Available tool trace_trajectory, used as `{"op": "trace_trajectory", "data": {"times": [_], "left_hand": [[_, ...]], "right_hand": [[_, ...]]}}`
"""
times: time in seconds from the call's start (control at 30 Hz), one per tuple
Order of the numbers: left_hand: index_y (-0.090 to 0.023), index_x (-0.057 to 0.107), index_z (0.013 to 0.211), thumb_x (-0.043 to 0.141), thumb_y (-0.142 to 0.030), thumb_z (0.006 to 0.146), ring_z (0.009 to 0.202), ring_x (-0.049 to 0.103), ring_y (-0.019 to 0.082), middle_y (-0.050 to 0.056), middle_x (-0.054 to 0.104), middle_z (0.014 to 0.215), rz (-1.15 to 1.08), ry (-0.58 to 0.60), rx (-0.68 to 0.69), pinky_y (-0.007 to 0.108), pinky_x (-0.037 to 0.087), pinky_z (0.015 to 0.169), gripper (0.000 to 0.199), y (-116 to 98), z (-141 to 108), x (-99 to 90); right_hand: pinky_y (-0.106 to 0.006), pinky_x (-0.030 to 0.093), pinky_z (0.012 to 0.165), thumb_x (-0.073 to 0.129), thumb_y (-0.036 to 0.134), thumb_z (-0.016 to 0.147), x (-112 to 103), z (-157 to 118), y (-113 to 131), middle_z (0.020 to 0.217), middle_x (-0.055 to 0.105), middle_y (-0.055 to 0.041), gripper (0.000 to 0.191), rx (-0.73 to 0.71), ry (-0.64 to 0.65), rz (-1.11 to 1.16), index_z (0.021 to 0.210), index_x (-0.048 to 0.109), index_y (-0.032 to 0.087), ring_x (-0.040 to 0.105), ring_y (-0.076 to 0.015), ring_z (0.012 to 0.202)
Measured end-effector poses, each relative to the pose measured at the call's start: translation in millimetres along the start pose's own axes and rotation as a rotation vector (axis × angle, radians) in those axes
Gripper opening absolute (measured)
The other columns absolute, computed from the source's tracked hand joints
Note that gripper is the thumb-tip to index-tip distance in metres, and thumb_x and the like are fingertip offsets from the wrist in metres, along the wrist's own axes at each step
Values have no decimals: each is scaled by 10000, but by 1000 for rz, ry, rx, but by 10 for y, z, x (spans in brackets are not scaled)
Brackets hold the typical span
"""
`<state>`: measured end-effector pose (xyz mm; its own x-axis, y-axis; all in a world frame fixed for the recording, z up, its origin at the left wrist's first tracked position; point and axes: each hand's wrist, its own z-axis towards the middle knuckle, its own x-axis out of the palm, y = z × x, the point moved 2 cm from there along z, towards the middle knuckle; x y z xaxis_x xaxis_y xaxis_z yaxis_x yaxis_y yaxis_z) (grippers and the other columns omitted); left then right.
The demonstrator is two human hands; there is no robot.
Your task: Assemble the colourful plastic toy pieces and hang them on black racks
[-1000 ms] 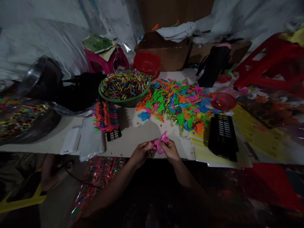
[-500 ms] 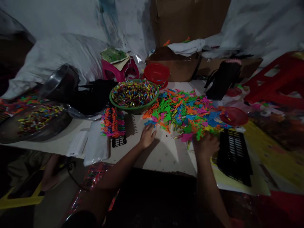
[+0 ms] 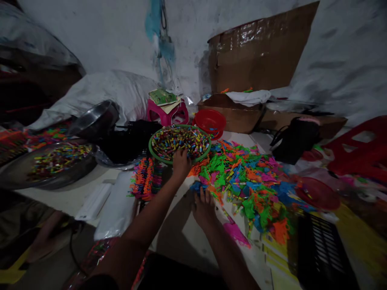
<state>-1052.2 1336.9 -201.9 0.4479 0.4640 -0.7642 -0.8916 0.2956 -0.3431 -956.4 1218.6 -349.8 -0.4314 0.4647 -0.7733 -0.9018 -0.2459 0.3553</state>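
My left hand [image 3: 182, 164] reaches over the near rim of a green bowl [image 3: 153, 154] heaped with small multicoloured pieces [image 3: 169, 141]. Its fingers are slightly apart and point down among the pieces; the tips are partly hidden. On the table just below, my right hand [image 3: 205, 209] lies with its fingers spread and stretched out. Those fingertips touch or nearly touch a blue plastic piece [image 3: 198, 187] at the near left edge of a pile of bright plastic shapes [image 3: 242, 173]. A pink plastic shape [image 3: 236, 234] lies right of that hand.
Left of the bowl stand bundled orange and pink pieces [image 3: 145, 177], clear plastic bags [image 3: 116, 205] and a metal basin [image 3: 60, 173]. Red bowls [image 3: 210, 121] sit behind. A black slotted basket [image 3: 323, 245] is at right, near a red dish [image 3: 317, 193]. Cardboard boxes [image 3: 238, 119] line the wall.
My left hand has moved from the blue piece up to the green bowl. My right hand has shifted left from the pile's near right side to the blue piece. The view has tilted up.
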Motion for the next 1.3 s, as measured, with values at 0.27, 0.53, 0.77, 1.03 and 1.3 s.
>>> {"op": "trace_trajectory", "data": {"times": [0.27,0.53,0.77,1.03,1.3], "left_hand": [[-128,619,996,464,-156,770,871,573,231,145,586,990,194,311,-33,304,417,755,275,369,595,64],[-121,651,935,444,-154,777,892,551,197,121,613,930,165,254,21,276,405,785,263,239,546,-406],[-163,670,851,508,-164,754,780,582,158,73,635,876,-365,523,465,250,441,705,189,-466,-717,-560],[-156,448,1240,559,-146,671,796,620,157,95,632,1058,-853,762,129,262,489,719,580,-391,-1764,-183],[-186,597,1031,660,-222,626,725,625,151,76,653,999,-1000,573,-401,246,492,635,411,-269,-1856,5]], "right_hand": [[-504,248,1006,450,297,806,-39,-374,57,1355,384,-100,404,-32,106,13,1195,526,219,330,-293,1250],[-455,385,949,471,311,797,-194,-367,-148,1257,496,-115,357,108,-56,348,1125,572,212,446,-265,1169],[-316,517,673,476,459,796,-680,-53,14,1227,515,-90,497,628,-171,1445,1246,421,256,602,-196,925],[-226,422,441,594,497,662,-533,-469,209,556,601,-2,339,981,-319,1463,661,587,158,560,-135,506],[-223,313,357,527,578,661,-453,-525,-33,370,461,52,412,1129,-328,1205,528,496,189,413,-92,327]]}}
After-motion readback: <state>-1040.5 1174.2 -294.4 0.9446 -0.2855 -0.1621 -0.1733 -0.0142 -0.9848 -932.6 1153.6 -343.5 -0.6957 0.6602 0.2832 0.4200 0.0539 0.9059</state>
